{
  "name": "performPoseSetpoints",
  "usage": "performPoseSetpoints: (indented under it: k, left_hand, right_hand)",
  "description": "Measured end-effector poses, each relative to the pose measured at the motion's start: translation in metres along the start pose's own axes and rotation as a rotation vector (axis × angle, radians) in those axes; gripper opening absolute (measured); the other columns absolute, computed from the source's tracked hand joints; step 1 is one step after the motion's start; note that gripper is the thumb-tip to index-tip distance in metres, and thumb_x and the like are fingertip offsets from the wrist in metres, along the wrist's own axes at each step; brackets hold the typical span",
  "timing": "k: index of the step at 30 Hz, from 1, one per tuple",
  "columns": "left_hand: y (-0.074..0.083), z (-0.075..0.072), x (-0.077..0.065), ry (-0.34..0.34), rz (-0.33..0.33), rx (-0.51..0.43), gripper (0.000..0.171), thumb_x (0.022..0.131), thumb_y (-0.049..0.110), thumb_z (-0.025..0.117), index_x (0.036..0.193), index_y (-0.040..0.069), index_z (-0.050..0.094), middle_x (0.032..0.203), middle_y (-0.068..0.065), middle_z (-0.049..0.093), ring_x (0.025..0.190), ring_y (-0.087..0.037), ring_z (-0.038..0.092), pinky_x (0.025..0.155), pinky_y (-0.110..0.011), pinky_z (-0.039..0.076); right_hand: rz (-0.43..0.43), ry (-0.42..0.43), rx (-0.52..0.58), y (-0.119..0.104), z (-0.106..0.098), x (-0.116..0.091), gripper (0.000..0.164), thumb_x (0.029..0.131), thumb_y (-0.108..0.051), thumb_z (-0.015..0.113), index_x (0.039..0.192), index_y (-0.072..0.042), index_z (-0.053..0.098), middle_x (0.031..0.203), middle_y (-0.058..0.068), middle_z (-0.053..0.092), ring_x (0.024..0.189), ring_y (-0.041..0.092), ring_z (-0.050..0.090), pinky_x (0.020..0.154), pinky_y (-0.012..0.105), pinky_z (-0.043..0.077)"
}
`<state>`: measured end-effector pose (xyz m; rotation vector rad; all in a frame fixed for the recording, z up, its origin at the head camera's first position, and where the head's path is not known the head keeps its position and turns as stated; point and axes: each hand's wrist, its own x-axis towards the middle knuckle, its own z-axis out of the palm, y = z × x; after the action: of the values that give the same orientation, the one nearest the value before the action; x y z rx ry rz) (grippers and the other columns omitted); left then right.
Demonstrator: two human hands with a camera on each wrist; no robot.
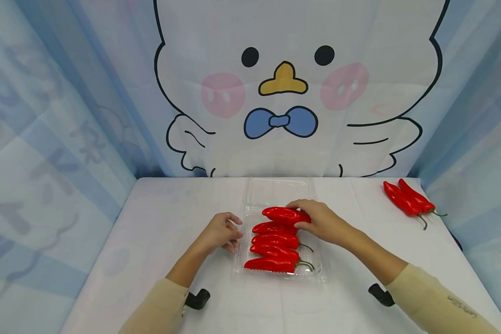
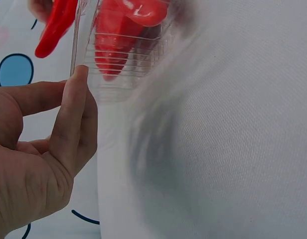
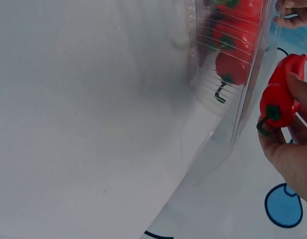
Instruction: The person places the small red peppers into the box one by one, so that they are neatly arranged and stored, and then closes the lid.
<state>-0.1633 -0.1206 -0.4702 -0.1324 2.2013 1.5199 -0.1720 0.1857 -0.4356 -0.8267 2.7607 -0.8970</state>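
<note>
My right hand point(image 1: 323, 221) holds a red chili pepper point(image 1: 281, 215) over the far part of a clear plastic box point(image 1: 311, 236). In the right wrist view, the fingers grip this pepper point(image 3: 279, 94) near its green stem. Several more red peppers point(image 1: 271, 265) lie side by side in the box, their stems toward the right. Beside the box's left edge is my left hand point(image 1: 222, 233), with its fingers loosely bent. The left wrist view shows a fingertip point(image 2: 79, 73) against the box's rim; any grip is hard to make out.
The box's clear lid point(image 1: 279, 191) is folded open toward the back. Two red peppers point(image 1: 405, 200) lie at the table's back right corner. A white cloth covers the table point(image 1: 158, 222), and printed curtains point(image 1: 275, 153) stand behind and at the sides.
</note>
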Motion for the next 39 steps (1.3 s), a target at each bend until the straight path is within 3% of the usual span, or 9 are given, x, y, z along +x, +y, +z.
performPoseSetpoints:
  k: [13,39]
  left_hand:
    - [0.002,0.002,0.002,-0.001,-0.011,0.008,0.032,0.091,0.0,0.074,0.12,0.001,0.06,0.087,-0.013,0.064,0.058,-0.019,0.064,0.053,-0.032,0.062]
    - [0.002,0.001,0.0,-0.005,-0.017,0.01,0.031,0.092,-0.001,0.073,0.12,0.001,0.059,0.087,-0.013,0.063,0.057,-0.019,0.065,0.053,-0.032,0.062]
  right_hand:
    - [-0.047,-0.012,-0.043,-0.005,0.011,0.004,0.05,0.088,-0.012,0.082,0.134,-0.008,0.063,0.118,0.008,0.061,0.106,0.02,0.064,0.087,0.031,0.064]
    - [0.006,-0.034,-0.08,-0.01,0.025,0.009,0.046,0.088,-0.016,0.083,0.131,-0.009,0.066,0.118,0.005,0.064,0.107,0.019,0.064,0.087,0.032,0.064]
